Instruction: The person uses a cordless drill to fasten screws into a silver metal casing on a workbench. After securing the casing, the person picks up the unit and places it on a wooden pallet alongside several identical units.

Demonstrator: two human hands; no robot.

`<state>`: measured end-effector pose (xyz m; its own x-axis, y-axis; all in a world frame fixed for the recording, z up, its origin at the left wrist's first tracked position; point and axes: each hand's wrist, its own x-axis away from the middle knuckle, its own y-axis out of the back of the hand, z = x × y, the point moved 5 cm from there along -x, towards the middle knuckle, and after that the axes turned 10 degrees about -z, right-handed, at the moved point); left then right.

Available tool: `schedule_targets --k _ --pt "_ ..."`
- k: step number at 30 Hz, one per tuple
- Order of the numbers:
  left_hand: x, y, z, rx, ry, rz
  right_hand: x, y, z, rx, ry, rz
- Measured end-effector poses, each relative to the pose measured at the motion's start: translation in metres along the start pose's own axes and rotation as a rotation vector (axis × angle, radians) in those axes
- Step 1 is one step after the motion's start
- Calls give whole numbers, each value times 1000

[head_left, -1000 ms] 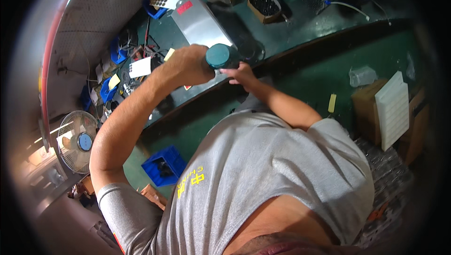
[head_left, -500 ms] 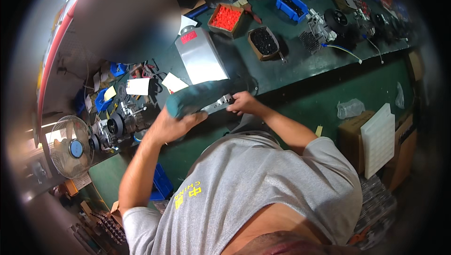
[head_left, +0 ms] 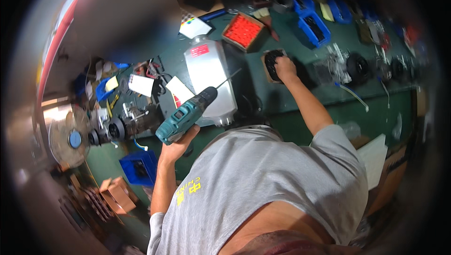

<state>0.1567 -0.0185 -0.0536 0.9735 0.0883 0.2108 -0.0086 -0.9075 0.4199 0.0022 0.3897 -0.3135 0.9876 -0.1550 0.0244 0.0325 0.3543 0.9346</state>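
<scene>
My left hand is wrapped round the grip of a teal cordless drill, whose long thin bit points up and right above a silver metal housing. The housing has a red label and a round neck at each end, and lies on the green bench. Over to the right, my right hand reaches into a small cardboard box of black small parts. Its fingers are bent down among the parts, and their tips are hidden, so any piece between them cannot be made out.
A box of red caps stands behind the housing. Blue bins line the back right. Motor-like assemblies with wires sit at the right, others at the left beside a fan. A white card lies left of the housing.
My right hand has left the near end of the housing and gone right, into the box of black parts. The drill has swung round; its bit now points away, up and right.
</scene>
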Motion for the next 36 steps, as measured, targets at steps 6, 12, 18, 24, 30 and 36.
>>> schedule_targets --k 6,12,18,24,30,36 --pt "5 8 15 -2 108 -61 2 15 16 -91 23 -30" --pt "-7 13 40 234 176 -121 2 19 48 -1011 -485 61" --pt "-22 24 51 473 196 -78 18 54 178 -1763 -525 386" --pt "-23 43 68 502 217 -81 22 55 227 -1834 -476 437" --pt "-20 65 80 476 214 -74 24 52 251 -1730 -408 469" --pt "-19 87 90 519 285 -54 13 68 264 -1391 -297 688"
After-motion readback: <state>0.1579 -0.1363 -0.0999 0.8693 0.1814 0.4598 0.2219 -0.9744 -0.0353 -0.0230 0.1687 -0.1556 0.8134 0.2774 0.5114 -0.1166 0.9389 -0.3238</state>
